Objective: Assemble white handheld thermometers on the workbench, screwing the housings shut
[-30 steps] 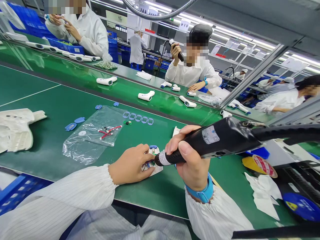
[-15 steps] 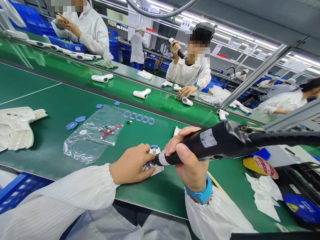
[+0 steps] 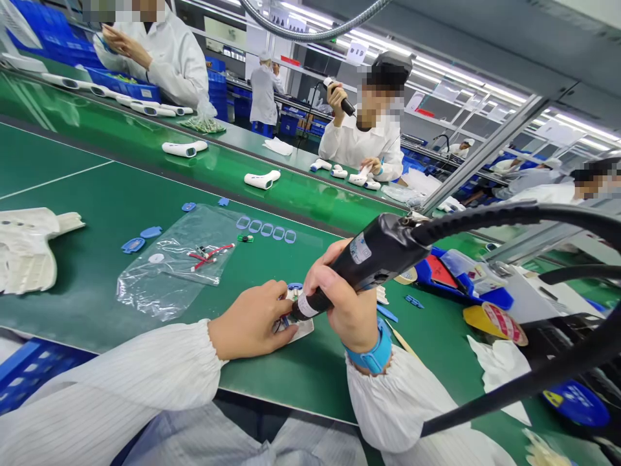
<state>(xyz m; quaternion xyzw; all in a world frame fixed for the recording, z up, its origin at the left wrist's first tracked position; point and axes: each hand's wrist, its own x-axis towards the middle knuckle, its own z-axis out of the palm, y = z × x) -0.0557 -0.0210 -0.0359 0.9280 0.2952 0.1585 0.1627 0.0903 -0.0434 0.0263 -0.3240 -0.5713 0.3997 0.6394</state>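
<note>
My right hand (image 3: 352, 304) is wrapped round a black corded electric screwdriver (image 3: 369, 255), tilted with its tip down at a white plastic housing half (image 3: 303, 329). My left hand (image 3: 255, 320) grips the housing's left side, thumb and fingers over its inner parts. A blue piece (image 3: 295, 286) shows at the housing's far end, and bits of circuit board and wires are partly visible inside. The screwdriver's tip is hidden close to my left fingertips. A clear plastic bag (image 3: 167, 278) lies left of the housing, with red and black wired parts (image 3: 209, 257) on it.
Blue frames (image 3: 266, 230) lie in a row beyond the bag. White housing shells (image 3: 24, 252) are at far left. White handheld devices (image 3: 262, 179) sit on the green conveyor (image 3: 218, 169). At right are a blue tray (image 3: 490, 296) and yellow tape roll (image 3: 495, 323). Co-workers sit opposite.
The screwdriver has tilted more upright, and its cable now loops across the right side. My left hand stays on the housing. The conveyor devices have shifted left in view.
</note>
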